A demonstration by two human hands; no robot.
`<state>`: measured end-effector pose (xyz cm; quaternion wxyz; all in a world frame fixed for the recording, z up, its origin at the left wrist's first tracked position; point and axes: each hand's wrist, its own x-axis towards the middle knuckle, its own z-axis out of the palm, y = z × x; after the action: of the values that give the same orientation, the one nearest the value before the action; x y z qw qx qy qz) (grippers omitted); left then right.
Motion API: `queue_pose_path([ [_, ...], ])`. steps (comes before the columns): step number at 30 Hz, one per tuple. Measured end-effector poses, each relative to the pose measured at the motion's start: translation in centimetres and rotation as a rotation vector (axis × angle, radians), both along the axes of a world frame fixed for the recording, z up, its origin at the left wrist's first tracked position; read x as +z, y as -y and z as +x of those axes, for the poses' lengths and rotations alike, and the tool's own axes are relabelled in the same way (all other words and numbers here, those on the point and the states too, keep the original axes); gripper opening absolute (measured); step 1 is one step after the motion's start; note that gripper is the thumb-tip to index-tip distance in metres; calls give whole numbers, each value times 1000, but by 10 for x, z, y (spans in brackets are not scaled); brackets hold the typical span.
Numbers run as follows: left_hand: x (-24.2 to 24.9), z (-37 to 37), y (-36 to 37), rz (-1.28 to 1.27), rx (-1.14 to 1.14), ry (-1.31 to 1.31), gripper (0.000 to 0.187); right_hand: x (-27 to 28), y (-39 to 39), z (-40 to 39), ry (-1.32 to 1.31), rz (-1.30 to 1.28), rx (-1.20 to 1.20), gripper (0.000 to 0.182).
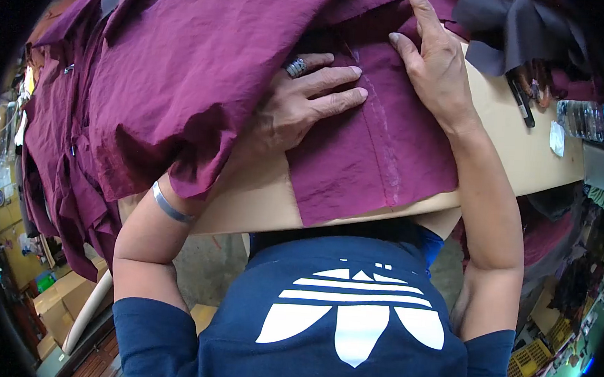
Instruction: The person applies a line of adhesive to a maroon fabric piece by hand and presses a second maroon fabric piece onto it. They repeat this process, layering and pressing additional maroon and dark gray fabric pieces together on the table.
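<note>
We have the maroon cloth (331, 163) spread before us on the pale tabletop (542, 158), its near edge reaching the table's rim and a seam with whitish marks running between our hands. Our left hand (307, 102) lies palm down on it, fingers relaxed and spread, gripping nothing. On our right hand (437, 72) the index finger is stretched out and the thumb stands apart; the other fingers are hidden, so we cannot tell whether they clasp any cloth. A bulky maroon fold (199, 65) drapes over our left forearm and hides part of it, just above a silvery bracelet (169, 204).

To our right, dark grey fabric (512, 28) is heaped at the far corner, with a slim black tool (520, 101), a small white piece (557, 140) and clear plastic bottles (581, 119) near it. Cardboard boxes (67, 302) sit low on our left, yellow crates (528, 361) low on our right.

Our navy shirt (237, 336) bears a white Adidas trefoil (357, 330); the small marks by its striped end are too foreshortened to read.
</note>
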<state>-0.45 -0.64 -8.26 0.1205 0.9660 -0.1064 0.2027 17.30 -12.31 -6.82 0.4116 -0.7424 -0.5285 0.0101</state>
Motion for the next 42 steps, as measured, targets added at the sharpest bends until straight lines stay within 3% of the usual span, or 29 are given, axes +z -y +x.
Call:
queue_pose_path([
  [4, -23, 17, -11, -280, 74, 214, 40, -10, 0, 3, 1, 17, -11, 77],
  [10, -13, 10, -12, -119, 31, 44, 41, 3, -6, 3, -29, -25, -33, 76],
  [13, -24, 13, -15, -154, 4, 139, 44, 13, -14, 3, -122, -206, -71, 74],
  [16, -25, 13, -11, -365, 53, 154, 44, -1, -14, 9, -132, 41, -5, 72],
  [19, -27, 13, -10, -393, 77, 145, 46, -1, -13, 7, -82, 34, -4, 72],
  [22, -25, 11, -14, -257, 71, 85, 47, -3, -13, 8, -22, 76, -1, 71],
  [25, -20, 8, -15, -180, -2, 69, 47, 6, -13, 6, -170, -109, -50, 72],
  [28, -21, 8, -14, -202, -26, 107, 46, -2, -7, 8, 422, 92, -76, 78],
  [30, -24, 11, -11, -273, -6, 133, 46, 5, 2, 0, 521, -72, -41, 85],
  [32, -26, 12, -11, -307, -1, 151, 46, 3, 2, -9, 563, -221, -7, 101],
  [36, -25, 11, -12, -282, 6, 132, 45, 7, 5, -6, 464, -364, 68, 103],
  [40, -28, 13, -14, -272, -24, 167, 43, 2, 29, -16, 562, -270, 86, 97],
  [42, -24, 11, -13, -252, -17, 137, 41, 0, 48, -21, 449, -333, 121, 100],
])
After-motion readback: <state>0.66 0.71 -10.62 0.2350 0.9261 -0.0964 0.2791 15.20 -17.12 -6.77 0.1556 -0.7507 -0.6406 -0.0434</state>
